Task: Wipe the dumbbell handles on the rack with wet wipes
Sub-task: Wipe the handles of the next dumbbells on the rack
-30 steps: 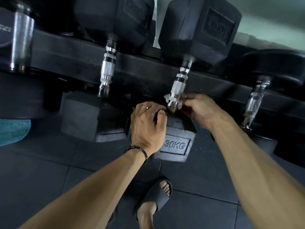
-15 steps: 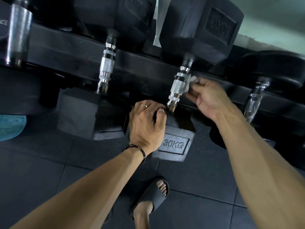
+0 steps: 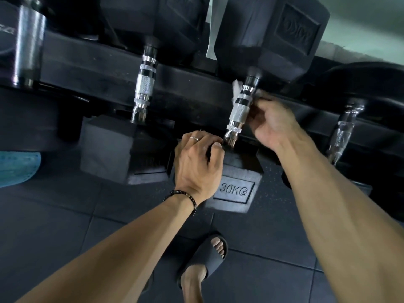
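Chrome handle point(image 3: 239, 110) of the 30KG dumbbell point(image 3: 237, 191) mid-wipe. White wet wipe point(image 3: 237, 89) wrapped round upper part of handle, just below the far head; scraps showing on both sides of the bar. Right hand point(image 3: 273, 125) against the handle's right side, fingers point(image 3: 259, 106) curled and pinching the wipe; blurred, so exact finger placement not readable. Left hand point(image 3: 196, 158) clamped on near head of same dumbbell, fingers bent over its top edge, thumb right beside the handle base; judged as bracing only, no wipe in it.

Progress, judged: somewhere in the middle. Wipe sits high on the bar, knurled centre and lower collar exposed below it; whether already cleaned cannot be told. Neighbouring handle to the left point(image 3: 144, 90), thick handle at far left point(image 3: 28, 44) and handle at far right point(image 3: 343, 132) all untouched at present; clean or dirty not visible. At minimum, rest of this bar plus confirmation on the others left.

Surface: black steel rack point(image 3: 98, 79), dumbbells lying across it, heads overhanging front and back. Below, dark rubber floor tiles point(image 3: 54, 226) with visible seams, light speckling near the rack foot. Black slide sandal point(image 3: 205, 252) on a foot at bottom centre. Teal object point(image 3: 17, 167) at left edge, unidentifiable. Pale wall behind rack, top right. Dim lighting.
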{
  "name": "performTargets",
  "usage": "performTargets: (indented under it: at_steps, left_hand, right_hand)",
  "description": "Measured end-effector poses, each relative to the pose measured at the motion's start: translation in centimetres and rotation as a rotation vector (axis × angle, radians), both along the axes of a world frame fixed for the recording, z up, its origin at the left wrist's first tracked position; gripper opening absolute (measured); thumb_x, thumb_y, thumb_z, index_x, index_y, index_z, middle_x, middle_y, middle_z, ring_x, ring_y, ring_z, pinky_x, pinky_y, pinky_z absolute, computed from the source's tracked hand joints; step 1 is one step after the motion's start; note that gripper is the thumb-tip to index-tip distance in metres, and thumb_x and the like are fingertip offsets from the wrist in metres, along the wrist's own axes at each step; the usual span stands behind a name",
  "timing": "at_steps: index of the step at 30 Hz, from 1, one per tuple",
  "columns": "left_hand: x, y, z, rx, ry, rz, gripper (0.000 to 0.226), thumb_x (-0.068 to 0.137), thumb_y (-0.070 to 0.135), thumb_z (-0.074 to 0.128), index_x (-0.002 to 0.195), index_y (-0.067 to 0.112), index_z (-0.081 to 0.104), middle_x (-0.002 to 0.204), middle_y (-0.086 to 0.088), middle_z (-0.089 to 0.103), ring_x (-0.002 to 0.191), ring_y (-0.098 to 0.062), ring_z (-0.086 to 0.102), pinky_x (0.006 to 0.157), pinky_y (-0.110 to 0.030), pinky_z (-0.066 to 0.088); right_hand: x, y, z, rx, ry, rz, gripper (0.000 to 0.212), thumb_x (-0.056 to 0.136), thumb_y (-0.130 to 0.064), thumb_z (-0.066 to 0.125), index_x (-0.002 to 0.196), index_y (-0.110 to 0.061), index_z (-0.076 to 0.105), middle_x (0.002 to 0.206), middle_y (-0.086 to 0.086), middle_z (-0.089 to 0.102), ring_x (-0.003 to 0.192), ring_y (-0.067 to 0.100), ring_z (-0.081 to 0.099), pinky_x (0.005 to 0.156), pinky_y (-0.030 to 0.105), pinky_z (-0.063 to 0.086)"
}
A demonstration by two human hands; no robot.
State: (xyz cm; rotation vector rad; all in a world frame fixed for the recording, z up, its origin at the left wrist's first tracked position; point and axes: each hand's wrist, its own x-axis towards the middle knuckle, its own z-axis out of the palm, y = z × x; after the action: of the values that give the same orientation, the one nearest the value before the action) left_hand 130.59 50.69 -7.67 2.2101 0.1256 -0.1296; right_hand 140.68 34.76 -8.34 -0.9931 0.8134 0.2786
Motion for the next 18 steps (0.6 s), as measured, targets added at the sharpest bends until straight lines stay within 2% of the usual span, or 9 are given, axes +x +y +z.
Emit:
performTargets:
  at_steps: [2,3,5,7,9,11,13,15,18]
  left_hand:
    - [0.0,0.0,0.0,-0.008,-0.001,0.005,0.050,0.084,0.039,0.029,0.093,0.017,0.072,0.102,0.006,0.066,0.108,-0.016,0.050,0.093,-0.036,0.043]
    - [0.0,0.0,0.0,-0.008,0.001,0.007,0.050,0.084,0.040,0.029,0.093,0.017,0.072,0.102,0.006,0.066,0.108,-0.015,0.050,0.093,-0.037,0.043]
    - [0.0,-0.1,0.0,-0.007,0.002,0.003,0.050,0.084,0.040,0.029,0.094,0.017,0.072,0.102,0.007,0.065,0.107,-0.014,0.050,0.094,-0.037,0.043]
    - [0.0,0.0,0.0,-0.001,0.004,-0.001,0.050,0.084,0.040,0.029,0.095,0.017,0.072,0.103,0.007,0.065,0.108,-0.014,0.050,0.094,-0.037,0.043]
    - [0.0,0.0,0.0,0.005,0.002,-0.006,0.049,0.085,0.040,0.029,0.095,0.017,0.072,0.103,0.007,0.066,0.108,-0.015,0.050,0.094,-0.038,0.044]
    - [-0.1,0.0,0.0,0.006,-0.001,-0.005,0.049,0.085,0.039,0.029,0.094,0.017,0.071,0.102,0.007,0.066,0.107,-0.015,0.051,0.093,-0.039,0.044]
    - [0.0,0.0,0.0,0.006,0.004,0.000,0.049,0.084,0.039,0.029,0.094,0.017,0.072,0.103,0.007,0.066,0.108,-0.015,0.051,0.094,-0.040,0.044]
    - [0.0,0.0,0.1,0.004,0.013,0.007,0.049,0.084,0.040,0.029,0.094,0.017,0.072,0.104,0.007,0.066,0.109,-0.015,0.050,0.095,-0.042,0.044]
    - [0.0,0.0,0.1,-0.001,0.005,0.006,0.048,0.084,0.039,0.030,0.093,0.017,0.072,0.102,0.007,0.066,0.107,-0.015,0.050,0.093,-0.043,0.045]
  right_hand:
    - [-1.7,-0.3,-0.4,-0.010,0.099,0.190,0.032,0.099,0.004,0.041,0.122,0.000,0.062,0.118,0.017,0.070,0.112,0.031,0.067,0.093,0.039,0.056]
    - [-2.5,-0.6,-0.2,-0.019,0.134,0.310,0.033,0.099,0.005,0.042,0.125,-0.001,0.061,0.120,0.016,0.069,0.114,0.029,0.066,0.097,0.038,0.054]
    - [-3.1,-1.3,0.2,-0.044,0.155,0.482,0.031,0.097,0.007,0.046,0.121,-0.004,0.064,0.114,0.011,0.073,0.108,0.022,0.069,0.094,0.032,0.055]
    - [-2.0,-1.4,0.4,-0.082,0.103,0.454,0.029,0.097,0.009,0.045,0.113,-0.004,0.064,0.104,0.008,0.075,0.098,0.020,0.072,0.087,0.033,0.058]
    - [-0.3,-1.2,0.2,-0.080,0.011,0.235,0.029,0.096,0.011,0.042,0.094,-0.008,0.064,0.094,0.008,0.075,0.088,0.021,0.071,0.081,0.034,0.059]
    - [0.6,-0.6,-0.1,-0.040,-0.021,0.091,0.028,0.096,0.010,0.043,0.091,-0.008,0.064,0.105,0.015,0.072,0.100,0.031,0.068,0.083,0.037,0.059]
    - [-0.5,-0.1,-0.6,-0.047,0.044,0.141,0.028,0.096,0.009,0.043,0.111,-0.002,0.064,0.120,0.020,0.068,0.114,0.036,0.064,0.089,0.041,0.058]
    - [-2.6,-0.2,-1.2,-0.056,0.121,0.297,0.034,0.096,0.009,0.043,0.125,0.001,0.061,0.123,0.020,0.067,0.117,0.035,0.063,0.099,0.044,0.053]
    - [-3.0,-1.4,-0.6,-0.035,0.148,0.481,0.032,0.096,0.008,0.048,0.123,-0.001,0.062,0.115,0.014,0.072,0.111,0.026,0.067,0.098,0.038,0.052]
